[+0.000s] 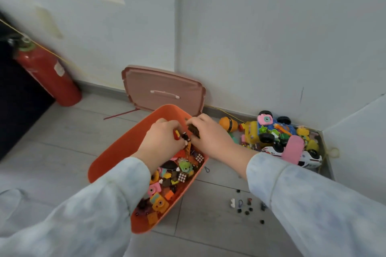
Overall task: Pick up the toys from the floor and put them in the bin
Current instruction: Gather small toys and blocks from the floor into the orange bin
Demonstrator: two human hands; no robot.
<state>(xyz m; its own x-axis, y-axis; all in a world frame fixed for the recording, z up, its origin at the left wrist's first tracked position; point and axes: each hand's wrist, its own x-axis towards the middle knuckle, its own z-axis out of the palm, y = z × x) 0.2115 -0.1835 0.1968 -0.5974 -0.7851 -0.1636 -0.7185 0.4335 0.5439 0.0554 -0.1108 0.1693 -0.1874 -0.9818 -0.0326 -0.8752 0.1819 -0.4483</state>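
An orange bin [117,152] stands on the floor, holding several small toys such as cube puzzles, toy cameras and a green figure. Both hands are over it. My left hand [161,139] has its fingers curled round small red and black toy pieces [180,135]. My right hand [208,135] pinches a dark brown piece [193,130] above the bin. A pile of toys [277,137] lies in the corner at the right: a pink toy camera, a yellow and blue truck, a white car, a pink oval piece, an orange ball-shaped toy [228,124].
The pink bin lid [163,89] leans against the wall behind the bin. A red fire extinguisher [48,75] stands at the left wall. Several tiny dark pieces [245,206] lie scattered on the grey tiled floor right of the bin. Walls close off the corner at the right.
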